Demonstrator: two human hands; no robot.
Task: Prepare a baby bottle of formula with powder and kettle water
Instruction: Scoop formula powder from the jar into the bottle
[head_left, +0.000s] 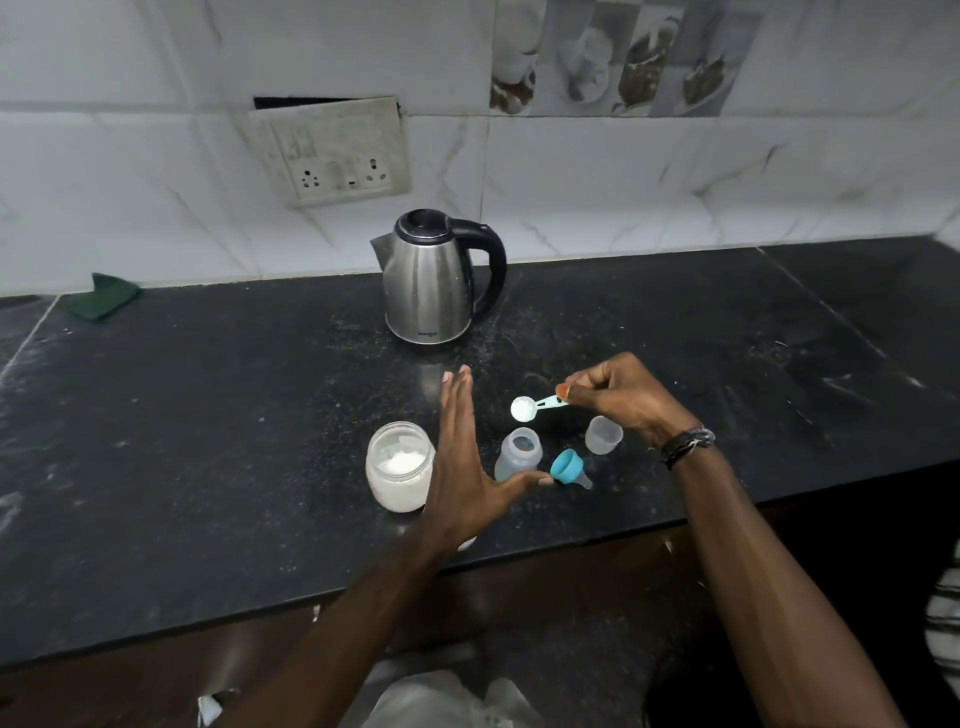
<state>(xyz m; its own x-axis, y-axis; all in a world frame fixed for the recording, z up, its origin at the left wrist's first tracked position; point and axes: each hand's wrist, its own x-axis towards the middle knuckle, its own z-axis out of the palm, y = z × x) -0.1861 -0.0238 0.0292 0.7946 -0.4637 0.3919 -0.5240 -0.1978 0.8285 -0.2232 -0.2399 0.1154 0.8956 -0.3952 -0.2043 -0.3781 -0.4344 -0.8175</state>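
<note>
An open baby bottle (517, 453) stands on the black counter (208, 441). My right hand (618, 397) pinches a small scoop (524, 407) heaped with white powder, held just above and behind the bottle's mouth. My left hand (462, 467) is flat and open between the bottle and a glass jar of white powder (399, 465), thumb stretched toward the bottle's base. A teal nipple ring (567, 466) lies right of the bottle, a clear cap (603, 434) behind it. The steel kettle (439, 280) stands at the back.
A green cloth (101, 303) lies at the back left against the tiled wall. A socket panel (332, 153) hangs above the kettle. The counter's front edge runs just below my forearms.
</note>
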